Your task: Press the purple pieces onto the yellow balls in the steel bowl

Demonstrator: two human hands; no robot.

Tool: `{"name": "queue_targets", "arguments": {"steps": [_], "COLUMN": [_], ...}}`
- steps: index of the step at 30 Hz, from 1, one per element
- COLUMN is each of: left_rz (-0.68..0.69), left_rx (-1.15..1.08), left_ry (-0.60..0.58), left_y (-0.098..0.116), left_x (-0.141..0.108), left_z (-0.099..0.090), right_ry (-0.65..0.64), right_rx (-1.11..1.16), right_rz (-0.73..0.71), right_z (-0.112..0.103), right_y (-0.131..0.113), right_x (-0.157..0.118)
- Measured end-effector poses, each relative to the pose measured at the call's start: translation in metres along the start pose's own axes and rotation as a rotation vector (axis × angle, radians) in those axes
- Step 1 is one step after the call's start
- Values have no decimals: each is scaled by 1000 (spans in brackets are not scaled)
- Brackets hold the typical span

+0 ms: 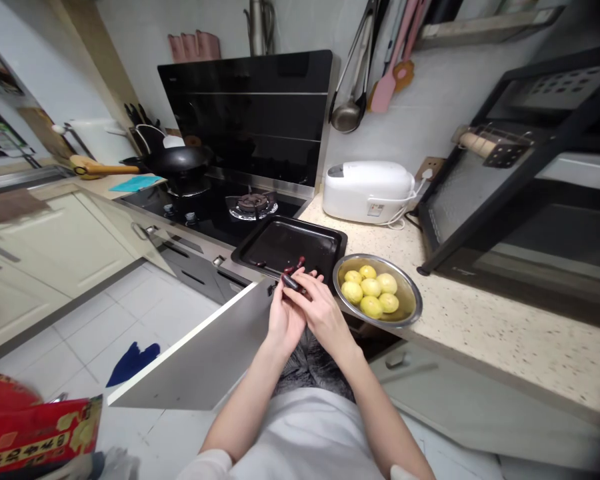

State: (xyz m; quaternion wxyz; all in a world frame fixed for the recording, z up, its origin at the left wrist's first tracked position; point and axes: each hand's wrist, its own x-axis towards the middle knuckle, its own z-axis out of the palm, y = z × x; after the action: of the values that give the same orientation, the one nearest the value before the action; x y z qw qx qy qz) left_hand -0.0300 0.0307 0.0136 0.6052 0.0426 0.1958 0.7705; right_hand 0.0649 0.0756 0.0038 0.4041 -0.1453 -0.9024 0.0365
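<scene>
My left hand (286,319) is cupped palm up, its fingers curled under a glossy dark oblong piece (291,282). From the right, my right hand (325,310) lies over it, fingertips closed against the same piece. Its kind cannot be made out. More dark red pieces (301,263) show just beyond my fingertips, over the near part of a black baking tray (300,240); some are partly hidden by my fingers. Right of my right hand stands a metal bowl (410,303) of round yellow fruits (371,287).
A cabinet door (200,353) hangs open at my left. Behind the tray is a gas burner (253,203), with a wok (180,160) farther left. A white appliance (367,190) and a black-framed oven (530,233) stand on the right counter. A blue mitt (133,363) lies on the floor.
</scene>
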Motion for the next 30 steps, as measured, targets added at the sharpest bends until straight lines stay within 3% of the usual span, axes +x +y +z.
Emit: {"name": "queue_targets", "arguments": {"steps": [6,11,17,21,26,30], "left_rz": [-131,-164,-139,-126,-98,-117], "left_rx": [-41,-68,-112,-60,41,48], "left_ry": [74,174,171,144,76,95], "left_y": [-15,-24,-32,-37,-45,-50], "left_x": [-16,-23,-24,-26,-29,-29], "left_z": [8,11,15,14,8,8], "right_ry": [-53,-14,152,268,163,200], "right_rx": [-32,66,233,134,-6,76], "right_rz": [19,51,188,296,350,401], "right_z": [-25,-44,-57,-63,-62,-62], "right_y": [-4,-7,-9,-8,-11,-14], "right_x": [-30,-42,-49,-49,-47,-47]}}
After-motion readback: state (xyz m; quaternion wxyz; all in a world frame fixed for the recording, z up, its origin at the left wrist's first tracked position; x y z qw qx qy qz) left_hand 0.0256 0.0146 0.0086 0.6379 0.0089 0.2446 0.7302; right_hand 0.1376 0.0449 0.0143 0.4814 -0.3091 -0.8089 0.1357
